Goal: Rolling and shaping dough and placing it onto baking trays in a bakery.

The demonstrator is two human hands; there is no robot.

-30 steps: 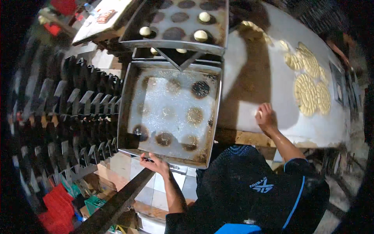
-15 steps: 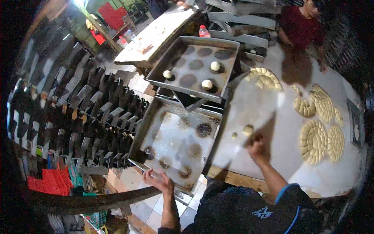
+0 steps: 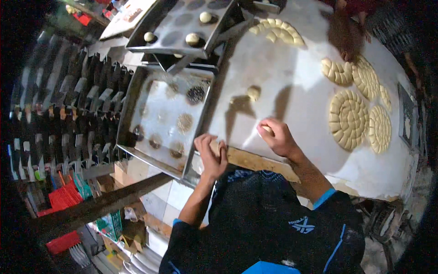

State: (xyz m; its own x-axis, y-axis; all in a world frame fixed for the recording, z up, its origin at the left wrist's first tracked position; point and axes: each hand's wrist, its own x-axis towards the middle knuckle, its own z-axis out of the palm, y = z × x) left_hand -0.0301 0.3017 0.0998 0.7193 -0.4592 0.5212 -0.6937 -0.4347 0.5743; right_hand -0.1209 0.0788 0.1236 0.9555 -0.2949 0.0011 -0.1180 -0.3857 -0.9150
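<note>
My left hand (image 3: 211, 155) is at the table's front edge beside the lower tray (image 3: 162, 114), fingers curled round something I cannot make out. My right hand (image 3: 273, 137) is closed on a small pale dough piece (image 3: 265, 129) over the table (image 3: 296, 118). A loose dough lump (image 3: 253, 93) lies farther up the table. The lower tray holds dark round stains and no dough balls. Segmented dough coils (image 3: 349, 121) lie to the right, and a curved segmented piece (image 3: 278, 32) lies at the back.
An upper tray (image 3: 180, 27) with several dough balls sits behind the lower one. Dense stacks of dark metal (image 3: 64, 118) fill the left, above a wooden beam (image 3: 105, 198). A side table (image 3: 123, 18) stands behind. A co-worker's arm (image 3: 360, 18) shows at top right.
My left hand has moved from the lower tray's front rim rightward to the table edge and curled. My right hand has shifted and closed on a dough piece. The view has swung between frames.
</note>
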